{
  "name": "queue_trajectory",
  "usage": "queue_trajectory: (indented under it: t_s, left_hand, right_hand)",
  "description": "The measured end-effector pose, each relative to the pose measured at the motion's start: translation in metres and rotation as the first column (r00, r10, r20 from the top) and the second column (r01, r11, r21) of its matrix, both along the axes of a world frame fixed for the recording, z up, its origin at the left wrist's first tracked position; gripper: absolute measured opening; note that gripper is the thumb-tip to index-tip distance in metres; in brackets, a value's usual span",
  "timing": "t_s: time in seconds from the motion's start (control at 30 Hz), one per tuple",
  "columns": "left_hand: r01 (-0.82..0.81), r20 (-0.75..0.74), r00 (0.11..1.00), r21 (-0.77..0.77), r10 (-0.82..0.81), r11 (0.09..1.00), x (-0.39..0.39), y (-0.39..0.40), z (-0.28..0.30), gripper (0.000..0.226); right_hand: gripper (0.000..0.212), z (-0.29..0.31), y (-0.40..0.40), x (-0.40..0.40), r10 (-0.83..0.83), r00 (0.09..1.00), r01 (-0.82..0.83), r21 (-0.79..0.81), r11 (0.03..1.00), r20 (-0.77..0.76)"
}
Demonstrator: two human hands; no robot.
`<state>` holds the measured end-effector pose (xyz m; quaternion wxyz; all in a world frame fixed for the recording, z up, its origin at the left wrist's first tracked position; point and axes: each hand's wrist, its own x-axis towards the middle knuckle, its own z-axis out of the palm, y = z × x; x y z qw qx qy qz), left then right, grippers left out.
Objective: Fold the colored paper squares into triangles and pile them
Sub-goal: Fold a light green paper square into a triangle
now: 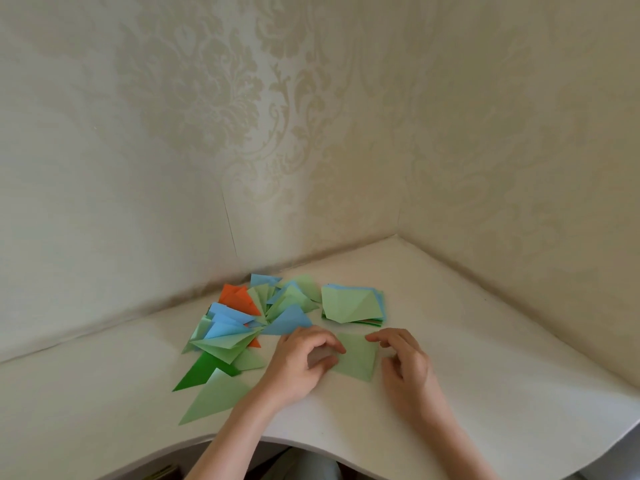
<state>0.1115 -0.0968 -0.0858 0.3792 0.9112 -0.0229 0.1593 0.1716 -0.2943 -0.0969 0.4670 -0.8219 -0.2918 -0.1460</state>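
Many folded triangles (242,323) lie heaped left of the stack (351,304); unfolded squares remain there. Near side of stack: one green square (358,356), left hand (304,355) pinching its edge, right hand (403,358) fingertips touching it.

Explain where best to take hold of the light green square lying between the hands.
Probably by a free corner of the light green square: it lies flat on the white table, so a thumb-and-finger grip from the near edge could lift that corner for folding.
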Motion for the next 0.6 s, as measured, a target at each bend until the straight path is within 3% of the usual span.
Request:
queue_trajectory:
  t_s: [0.07,0.17,0.27,0.33,0.47,0.6]
  left_hand:
    - [0.052,-0.01,0.999,0.016,-0.052,0.999,0.0,0.002,0.004,0.017]
    - [0.029,0.063,0.997,0.265,-0.047,0.964,-0.001,0.006,0.01,0.026]
    - [-0.056,0.131,0.991,0.434,-0.002,0.899,-0.006,0.002,0.012,0.022]
    - [-0.086,0.124,0.992,0.441,0.034,0.893,-0.013,-0.006,0.013,0.018]
    - [-0.128,0.042,0.992,0.441,0.122,0.888,-0.022,-0.025,0.015,0.058]
    - [-0.216,0.083,0.976,0.509,0.202,0.833,-0.023,-0.035,0.012,0.058]
  right_hand:
    - [0.055,-0.001,0.002,0.0,-0.045,0.999,0.045,-0.03,0.999,-0.002]
    - [0.059,-0.001,0.006,-0.003,-0.006,0.996,0.018,-0.138,0.99,0.087]
    - [0.056,0.0,0.006,-0.002,0.034,0.998,-0.028,-0.112,0.993,0.051]
    - [0.052,0.0,0.004,-0.001,0.049,0.998,-0.046,-0.098,0.994,0.032]
    - [0.055,0.001,0.004,-0.003,0.116,0.993,-0.114,-0.119,0.986,0.013]
    - [0.058,0.002,0.004,-0.003,0.155,0.988,-0.152,-0.126,0.98,0.013]
